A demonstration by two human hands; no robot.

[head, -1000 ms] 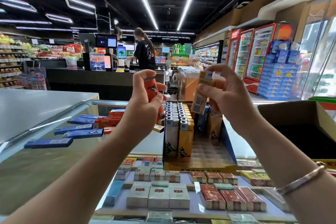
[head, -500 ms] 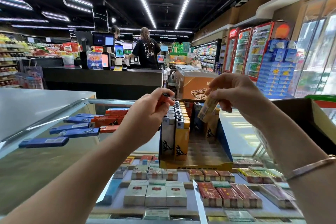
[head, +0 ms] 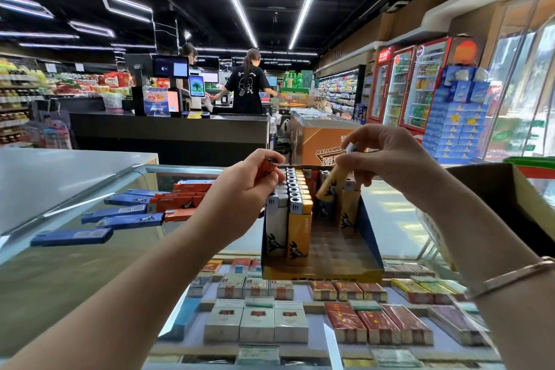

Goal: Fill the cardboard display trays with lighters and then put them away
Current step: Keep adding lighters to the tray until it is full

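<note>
On glass counter (head: pixel 90 264) under strip-lit shop ceiling, half-filled display tray (head: pixel 322 275).

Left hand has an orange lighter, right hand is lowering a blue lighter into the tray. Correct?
Not quite. In the head view the lighter pinched by the right hand is yellow, not blue. The rest holds: the left hand grips an orange lighter, and the yellow one is angled down into the tray.

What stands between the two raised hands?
In the head view, rows of upright lighters in the cardboard display tray stand between the left hand and right hand.
</note>
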